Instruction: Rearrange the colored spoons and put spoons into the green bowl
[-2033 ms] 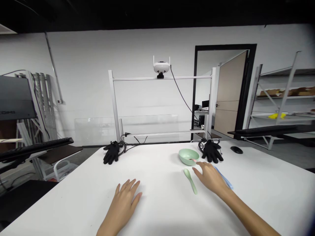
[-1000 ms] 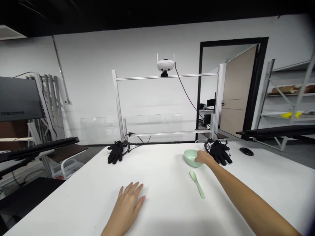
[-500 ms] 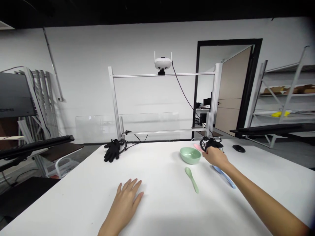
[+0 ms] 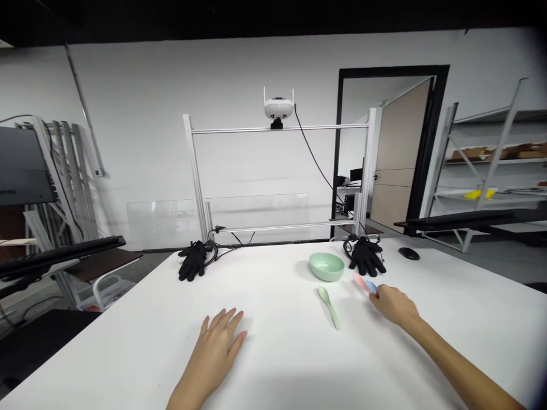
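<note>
My left hand (image 4: 216, 347) lies flat and open on the white table (image 4: 277, 364), fingers spread, holding nothing. My right hand (image 4: 394, 306) is closed on a pink spoon (image 4: 359, 281) whose bowl sticks out to the upper left. Just beneath it a blue spoon (image 4: 371, 287) peeks out at my fingertips; most of it is hidden by the hand. A pale green spoon (image 4: 329, 299) lies on the table to the left of that hand. Behind it stands a pale green bowl (image 4: 327, 266).
Two black gloves lie at the far edge, one on the left (image 4: 192, 259) and one on the right (image 4: 366, 255). An aluminium frame (image 4: 277, 130) with a white camera stands behind the table. A black mouse (image 4: 409, 253) sits far right.
My right hand reached to the bowl, took the pink spoon from it, and has drawn back toward me over the blue spoon. My left hand has stayed flat.
</note>
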